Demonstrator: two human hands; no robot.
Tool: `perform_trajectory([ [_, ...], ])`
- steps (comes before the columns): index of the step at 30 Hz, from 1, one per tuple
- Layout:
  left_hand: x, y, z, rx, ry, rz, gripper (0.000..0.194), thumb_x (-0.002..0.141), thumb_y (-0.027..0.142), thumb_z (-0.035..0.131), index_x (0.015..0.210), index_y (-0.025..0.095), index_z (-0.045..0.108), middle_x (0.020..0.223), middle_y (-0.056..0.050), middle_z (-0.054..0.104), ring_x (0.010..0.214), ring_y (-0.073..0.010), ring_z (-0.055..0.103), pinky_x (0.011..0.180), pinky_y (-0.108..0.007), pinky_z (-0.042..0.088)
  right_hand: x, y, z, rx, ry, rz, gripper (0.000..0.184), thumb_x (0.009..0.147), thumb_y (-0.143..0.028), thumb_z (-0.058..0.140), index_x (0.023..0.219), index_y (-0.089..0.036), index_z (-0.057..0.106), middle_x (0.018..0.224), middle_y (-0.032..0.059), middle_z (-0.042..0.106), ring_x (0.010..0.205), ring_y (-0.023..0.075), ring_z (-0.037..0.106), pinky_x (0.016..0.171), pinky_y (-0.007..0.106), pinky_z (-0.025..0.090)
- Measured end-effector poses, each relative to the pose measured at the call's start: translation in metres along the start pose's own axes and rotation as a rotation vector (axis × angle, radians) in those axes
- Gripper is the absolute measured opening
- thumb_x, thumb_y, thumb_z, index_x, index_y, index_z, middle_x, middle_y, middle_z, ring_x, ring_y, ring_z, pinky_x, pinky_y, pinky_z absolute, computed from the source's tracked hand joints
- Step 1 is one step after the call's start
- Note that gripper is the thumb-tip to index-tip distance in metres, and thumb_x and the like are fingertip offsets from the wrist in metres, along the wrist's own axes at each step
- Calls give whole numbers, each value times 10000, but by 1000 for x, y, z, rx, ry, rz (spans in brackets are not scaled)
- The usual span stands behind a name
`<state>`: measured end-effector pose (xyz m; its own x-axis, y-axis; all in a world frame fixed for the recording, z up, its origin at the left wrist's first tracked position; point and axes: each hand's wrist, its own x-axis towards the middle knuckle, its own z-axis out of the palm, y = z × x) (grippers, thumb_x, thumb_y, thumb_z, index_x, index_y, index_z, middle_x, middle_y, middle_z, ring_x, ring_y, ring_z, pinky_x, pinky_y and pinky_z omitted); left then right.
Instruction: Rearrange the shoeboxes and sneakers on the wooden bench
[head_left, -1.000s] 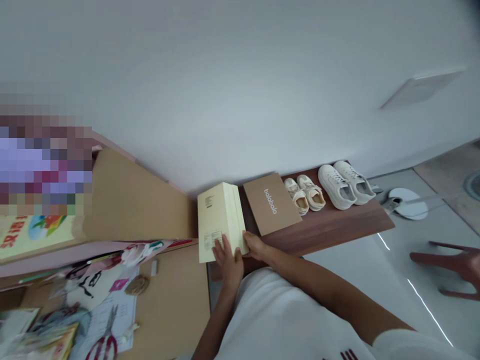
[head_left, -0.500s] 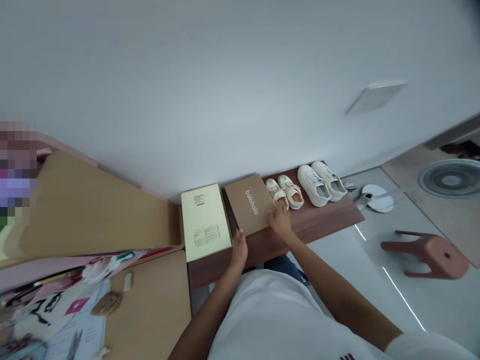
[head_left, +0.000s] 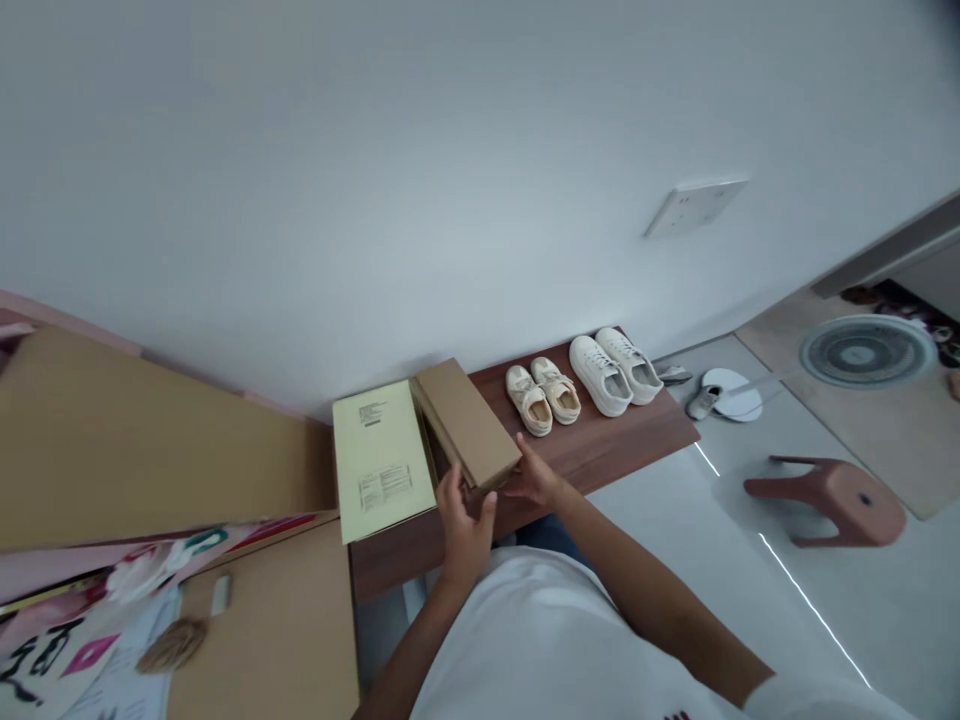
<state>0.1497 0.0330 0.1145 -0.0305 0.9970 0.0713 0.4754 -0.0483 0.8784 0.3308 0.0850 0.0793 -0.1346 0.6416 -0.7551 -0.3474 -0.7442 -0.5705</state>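
A brown cardboard shoebox point(head_left: 472, 420) stands tipped up on its side on the dark wooden bench point(head_left: 622, 445), its printed lid face turned out of sight. At its near left edge my left hand point(head_left: 466, 528) grips it, fingers on the side and thumb by the near end. My right hand point(head_left: 536, 475) holds the near right corner, some of its fingers hidden beneath the box. Left of it lies a pale yellow shoebox point(head_left: 386, 455) with printed labels. Small cream shoes point(head_left: 559, 390) and larger white sneakers point(head_left: 615, 370) stand in pairs to the right.
A large open cardboard box point(head_left: 172, 440) rises on the left, beside a brown surface point(head_left: 277, 620) with papers and a hair piece. A pink stool point(head_left: 855, 500) and a standing fan point(head_left: 862, 352) are on the floor to the right. The wall point(head_left: 450, 200) runs behind the bench.
The brown shoebox has gone from lying flat, lettering up, to tipped on its side toward the yellow box. Both hands now hold its near end. The view has shifted slightly.
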Motion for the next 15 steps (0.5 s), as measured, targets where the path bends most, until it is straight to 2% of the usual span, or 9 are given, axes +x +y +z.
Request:
perform_trajectory([
  [2, 4, 1, 10, 99, -89, 162, 631, 934, 418, 540, 1505, 223, 355, 1493, -174, 409, 1393, -288, 401, 1127, -508, 358, -2, -1, 2, 92, 51, -25, 768, 875, -791, 302, 1264, -203, 606, 1180, 137, 686, 1098, 304, 649, 865, 492, 548],
  [4, 11, -3, 19, 202, -178, 277, 611, 952, 370, 505, 1523, 230, 337, 1527, -170, 385, 1426, -291, 356, 1138, -521, 337, -4, -5, -3, 117, 190, -130, 709, 874, -762, 373, 1299, -234, 580, 1229, 120, 669, 1094, 292, 644, 837, 466, 563],
  [8, 21, -14, 29, 371, -251, 360, 602, 957, 328, 483, 1533, 233, 336, 1585, -162, 313, 1461, -306, 298, 1128, -526, 345, -1, -18, -21, -76, 379, -319, 549, 847, -616, 555, 1288, -291, 596, 1251, 64, 665, 1114, 269, 628, 870, 451, 558],
  [12, 32, -4, 40, 491, -280, 433, 604, 930, 319, 542, 1504, 201, 396, 1589, -185, 300, 1463, -342, 284, 1127, -544, 334, 10, -17, -29, -338, 405, -508, 397, 832, -476, 605, 1138, -240, 694, 1174, 65, 706, 1164, 251, 605, 1042, 443, 457],
  [15, 47, 14, 52, 582, -302, 480, 526, 890, 311, 614, 1406, 249, 530, 1565, -159, 364, 1462, -371, 278, 1136, -591, 290, 15, -14, -38, -486, 335, -558, 357, 881, -387, 545, 1156, -214, 695, 1141, 75, 717, 1126, 246, 629, 1028, 441, 469],
])
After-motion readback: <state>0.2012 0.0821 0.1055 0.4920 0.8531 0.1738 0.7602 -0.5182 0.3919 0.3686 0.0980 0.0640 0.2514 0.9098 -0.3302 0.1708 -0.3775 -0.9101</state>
